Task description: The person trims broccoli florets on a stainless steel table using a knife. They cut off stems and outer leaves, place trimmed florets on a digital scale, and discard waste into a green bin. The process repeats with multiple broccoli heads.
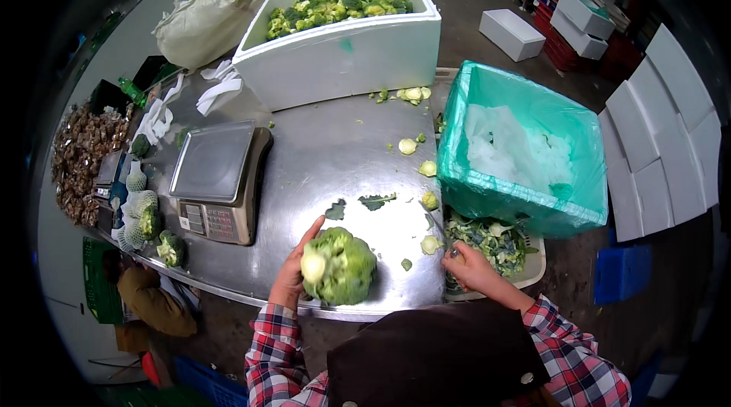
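Observation:
My left hand (290, 274) grips a large head of broccoli (347, 273) from its left side, above the front of the steel table (320, 144). The broccoli lies on its side, its pale cut stem facing left. Over the table's right edge, my right hand (478, 271) is closed around a small tool handle (456, 254); its blade or working end cannot be made out. Two torn broccoli leaves (376, 201) lie beyond the broccoli. Cut stem pieces (430, 245) are scattered along the right edge, close to my right hand.
A white foam box (342, 58) full of broccoli stands at the back. A digital scale (220, 178) sits left. On the right, a green-lined box (519, 178) holds ice, above a tub of leaf trimmings (537, 270). Net-wrapped broccoli (137, 207) lines the left edge; a person (154, 301) is beyond.

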Tool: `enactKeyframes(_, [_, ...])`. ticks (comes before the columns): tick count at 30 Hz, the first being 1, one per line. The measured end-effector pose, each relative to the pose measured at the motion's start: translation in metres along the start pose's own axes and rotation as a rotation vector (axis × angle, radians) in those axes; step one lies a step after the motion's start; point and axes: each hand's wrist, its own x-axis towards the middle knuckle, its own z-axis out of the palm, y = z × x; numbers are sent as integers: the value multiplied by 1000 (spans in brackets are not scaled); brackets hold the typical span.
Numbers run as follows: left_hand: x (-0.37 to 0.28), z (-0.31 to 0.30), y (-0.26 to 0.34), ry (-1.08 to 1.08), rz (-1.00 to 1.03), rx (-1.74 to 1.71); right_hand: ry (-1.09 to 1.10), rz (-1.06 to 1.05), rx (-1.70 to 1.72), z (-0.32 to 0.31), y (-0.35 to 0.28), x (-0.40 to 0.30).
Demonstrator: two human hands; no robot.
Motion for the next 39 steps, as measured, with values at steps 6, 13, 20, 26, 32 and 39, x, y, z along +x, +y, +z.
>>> enactKeyframes(6, [-5, -26, 56, -167, -5, 397, 12, -178, -260, 14, 2, 8])
enactKeyframes(13, [4, -47, 84, -73, 71, 517, -13, -225, -356, 19, 7, 15])
enactKeyframes(20, [20, -108, 146, 345, 516, 468, -33, -78, -331, 24, 4, 20])
enactKeyframes(26, [34, -50, 143, 278, 451, 1123, -85, -457, -420, 44, -27, 35])
enactKeyframes(32, [39, -10, 106, 81, 526, 1352, -207, -538, -469, 64, -70, 47])
enactKeyframes(39, [37, 17, 96, -12, 617, 1566, -167, -550, -634, 72, -53, 55])
